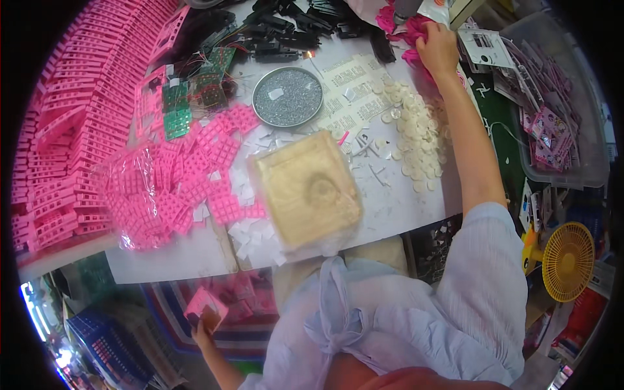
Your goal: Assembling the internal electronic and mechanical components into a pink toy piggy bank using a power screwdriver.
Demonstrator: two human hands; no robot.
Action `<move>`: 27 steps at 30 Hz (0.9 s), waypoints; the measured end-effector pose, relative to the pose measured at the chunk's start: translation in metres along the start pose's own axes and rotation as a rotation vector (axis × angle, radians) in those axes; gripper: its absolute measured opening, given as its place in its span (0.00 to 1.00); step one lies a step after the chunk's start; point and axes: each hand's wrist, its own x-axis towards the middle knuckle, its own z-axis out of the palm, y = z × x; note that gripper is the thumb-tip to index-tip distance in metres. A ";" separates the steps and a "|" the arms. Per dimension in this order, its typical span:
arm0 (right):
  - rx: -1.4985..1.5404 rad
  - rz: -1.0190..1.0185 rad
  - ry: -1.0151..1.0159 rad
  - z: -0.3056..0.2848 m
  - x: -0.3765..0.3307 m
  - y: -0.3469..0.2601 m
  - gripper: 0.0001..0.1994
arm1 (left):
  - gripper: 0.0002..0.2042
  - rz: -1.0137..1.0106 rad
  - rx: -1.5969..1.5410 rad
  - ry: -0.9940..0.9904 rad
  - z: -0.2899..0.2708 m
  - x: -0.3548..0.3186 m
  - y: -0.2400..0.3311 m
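Note:
Low on the left, my left hand grips the edge of a pink plastic casing with a brownish middle. It hangs beside a striped bag that holds more pink casings. At the table's far right, my right hand reaches into a heap of small magenta pieces. Its fingers are bent down among them; what they pinch, if anything, is hidden. Right in front of me lies a yellowish square pad wrapped in clear plastic.
A round tin of grey granules stands mid-table. Around it lie pink keypads, green circuit boards, black parts and pale discs. Pink casings are stacked left. At right are a clear bin and a yellow fan.

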 end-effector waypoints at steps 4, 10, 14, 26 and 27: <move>-0.070 0.082 -0.176 0.020 -0.004 0.047 0.21 | 0.14 0.617 0.685 -0.272 0.024 0.020 -0.031; 0.734 0.297 -0.184 -0.050 -0.034 0.026 0.18 | 0.14 -0.055 1.048 -0.861 0.190 -0.112 0.266; 1.596 0.532 -0.504 -0.126 -0.097 -0.078 0.21 | 0.08 0.899 0.555 -0.892 0.292 -0.202 0.362; 1.288 -0.119 -0.591 -0.210 -0.172 -0.171 0.11 | 0.10 0.349 0.092 -1.360 0.436 -0.232 0.408; 1.179 -0.243 -0.547 -0.210 -0.173 -0.169 0.09 | 0.11 0.307 0.128 -1.397 0.431 -0.233 0.408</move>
